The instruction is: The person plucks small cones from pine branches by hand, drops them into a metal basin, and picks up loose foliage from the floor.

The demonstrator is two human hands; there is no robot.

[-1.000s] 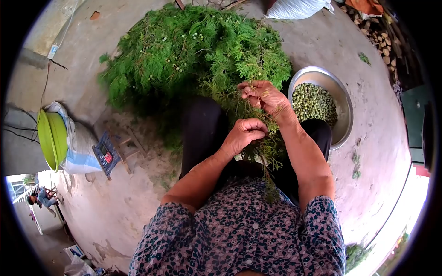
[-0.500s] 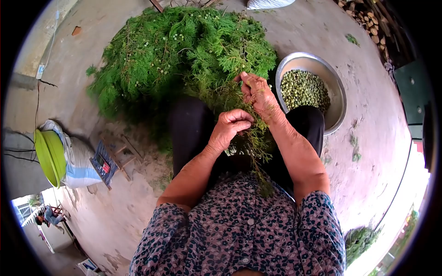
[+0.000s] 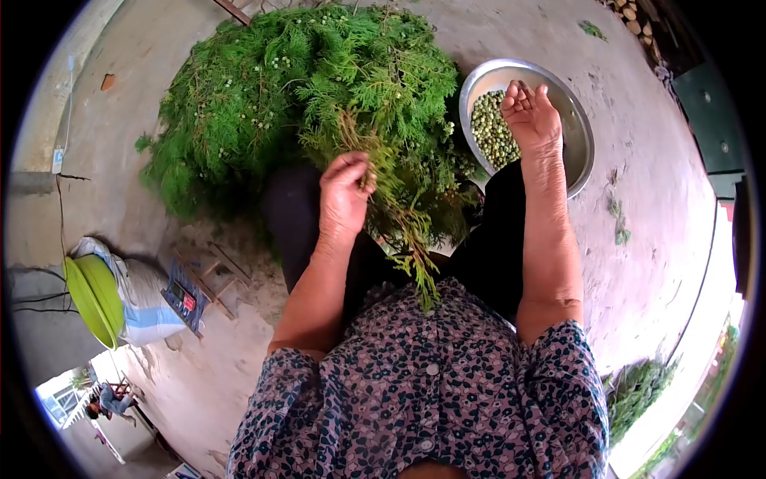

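My left hand (image 3: 345, 195) is closed around a green evergreen sprig (image 3: 411, 231), whose scaly twigs hang down toward my lap. Behind it lies a big heap of cut evergreen branches (image 3: 247, 104), dotted with small pale green cones. Over the metal bowl (image 3: 586, 144) is my right hand (image 3: 533, 120), palm toward me, thumb apart from the slightly bent fingers. Nothing shows between them. Many small round green cones (image 3: 491, 132) fill the bowl's bottom, partly hidden by that hand and forearm.
At left a lime-green basin (image 3: 94, 299) leans against a white sack (image 3: 144, 299), near a small wooden stool (image 3: 211, 279). Chopped firewood (image 3: 630, 20) is stacked at upper right. Loose greenery (image 3: 638, 399) lies at lower right. A person (image 3: 112, 399) is far off at lower left.
My right hand has left the sprig and moved right, over the bowl, with its fingers opened. My left hand has shifted left and up, still gripping the sprig. The view has tilted slightly.
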